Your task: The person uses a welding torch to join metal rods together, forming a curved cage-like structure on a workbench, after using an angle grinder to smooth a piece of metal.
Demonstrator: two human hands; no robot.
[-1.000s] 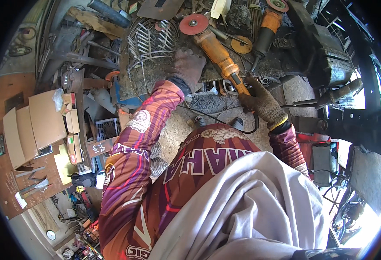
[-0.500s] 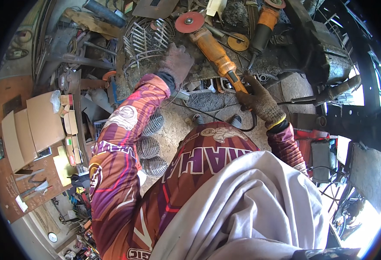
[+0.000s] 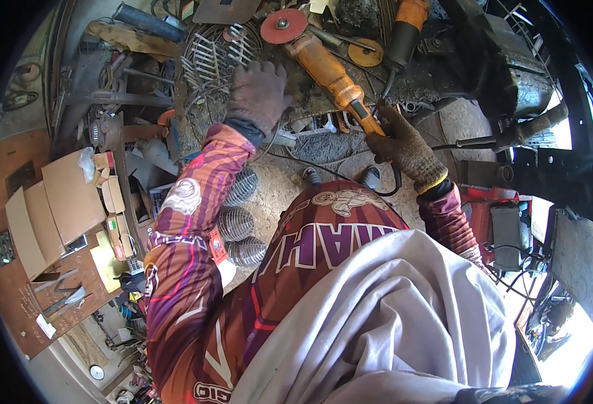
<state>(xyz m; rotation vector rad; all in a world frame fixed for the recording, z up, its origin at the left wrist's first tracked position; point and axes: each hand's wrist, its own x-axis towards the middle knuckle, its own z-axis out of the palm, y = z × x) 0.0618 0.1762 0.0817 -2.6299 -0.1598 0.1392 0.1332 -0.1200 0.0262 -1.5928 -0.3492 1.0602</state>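
My right hand, in a knitted work glove, is closed around the rear handle of an orange angle grinder. The grinder lies slanted over the bench, and its red disc points up at the far end. Left of the grinder, my left hand wears a dark, dirty glove, back upward and fingers spread. Just beyond its fingers sits a round wire piece with rows of short bright metal rods. Whether the fingertips touch this piece cannot be made out.
A second orange grinder lies at the bench's far right, near a loose yellowish disc. A black cord hangs below the bench edge. Several wire coils stand on the floor. Cardboard boxes are at left, a metal frame at right.
My left hand has turned, its fingers now more spread beside the wire piece. The grinder, still in my right hand, appears slightly farther left as the view shifts.
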